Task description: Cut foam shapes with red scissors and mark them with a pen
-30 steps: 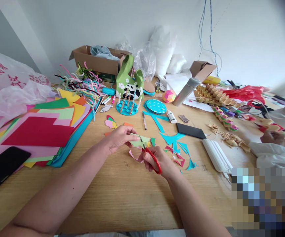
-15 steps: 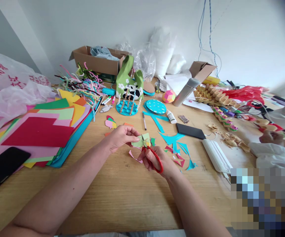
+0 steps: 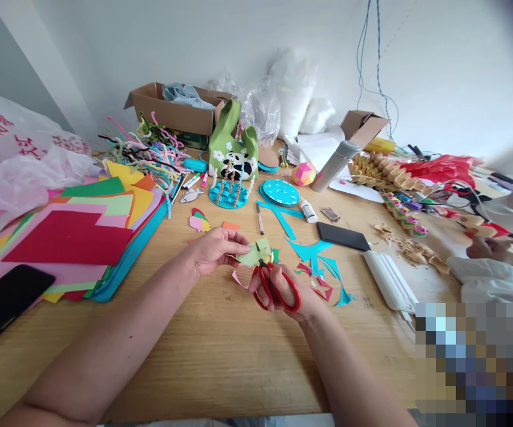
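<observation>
We are seeing two bare hands working above the wooden tabletop [image 3: 220, 356]. The left hand [image 3: 215, 250] is pinching a small light-green paper piece [image 3: 246, 257] by its left side, grip narrow. The right hand [image 3: 306, 301] is holding red-handled scissors [image 3: 263, 274], fingers in the loops, which are standing apart; the blades are pointing far and left, meeting the paper, but we are not quite seeing whether they are biting in. The paper is sitting between the hands, near the middle of the scene. A pink strip [image 3: 240, 281] is lying on its near side, an orange piece [image 3: 231, 225] on its far side. Blue scraps [image 3: 315, 250] and red scraps [image 3: 325, 291] are lying to the right; a pen [image 3: 260, 217] is resting farther off. On the left, a stack of coloured sheets [image 3: 73, 237] is spreading out, a black phone [image 3: 9, 303] overlapping its near edge. Far off, a green panda bag [image 3: 220, 139] is standing.
</observation>
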`<state>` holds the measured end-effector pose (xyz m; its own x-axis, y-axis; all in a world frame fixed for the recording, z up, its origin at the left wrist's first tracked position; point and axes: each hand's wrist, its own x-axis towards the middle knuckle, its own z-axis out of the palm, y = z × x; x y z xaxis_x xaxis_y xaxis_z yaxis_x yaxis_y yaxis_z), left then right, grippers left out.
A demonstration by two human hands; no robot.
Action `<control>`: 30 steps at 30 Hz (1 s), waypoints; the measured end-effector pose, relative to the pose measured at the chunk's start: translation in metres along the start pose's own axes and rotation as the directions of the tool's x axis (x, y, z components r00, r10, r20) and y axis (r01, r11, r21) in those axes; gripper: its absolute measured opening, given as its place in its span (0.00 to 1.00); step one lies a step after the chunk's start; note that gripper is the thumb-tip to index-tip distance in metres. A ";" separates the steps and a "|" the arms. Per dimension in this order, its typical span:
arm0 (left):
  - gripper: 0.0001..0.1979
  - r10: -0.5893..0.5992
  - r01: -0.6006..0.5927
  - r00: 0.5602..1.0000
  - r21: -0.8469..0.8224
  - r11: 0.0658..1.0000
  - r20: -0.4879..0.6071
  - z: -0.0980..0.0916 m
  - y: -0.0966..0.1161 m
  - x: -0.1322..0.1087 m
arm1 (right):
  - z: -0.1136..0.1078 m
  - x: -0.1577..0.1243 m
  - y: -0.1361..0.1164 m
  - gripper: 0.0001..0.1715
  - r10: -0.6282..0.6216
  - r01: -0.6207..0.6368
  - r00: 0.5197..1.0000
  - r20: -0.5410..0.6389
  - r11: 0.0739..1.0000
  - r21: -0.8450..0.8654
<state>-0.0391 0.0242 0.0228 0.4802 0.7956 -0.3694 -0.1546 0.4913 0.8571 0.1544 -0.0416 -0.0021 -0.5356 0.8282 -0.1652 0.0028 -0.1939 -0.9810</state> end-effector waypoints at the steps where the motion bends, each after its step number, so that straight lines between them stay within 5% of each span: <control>1: 0.15 -0.013 0.013 1.000 -0.023 1.000 -0.004 0.001 0.000 0.000 | 0.000 0.000 0.000 0.42 -0.003 0.003 1.000 0.003 1.000 0.007; 9: 0.13 -0.037 0.036 0.999 -0.137 0.990 -0.005 0.005 -0.002 0.001 | 0.004 0.000 -0.008 0.43 0.040 -0.046 0.997 -0.065 0.995 -0.086; 30: 0.15 0.128 -0.127 0.992 0.128 0.984 -0.007 0.014 -0.004 -0.003 | 0.007 0.002 -0.010 0.40 0.049 -0.069 0.989 -0.138 0.987 -0.144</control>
<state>-0.0280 0.0144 0.0254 0.4506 0.8544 -0.2586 -0.1024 0.3373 0.9358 0.1479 -0.0418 0.0080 -0.4130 0.8825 -0.2250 0.1611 -0.1724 -0.9718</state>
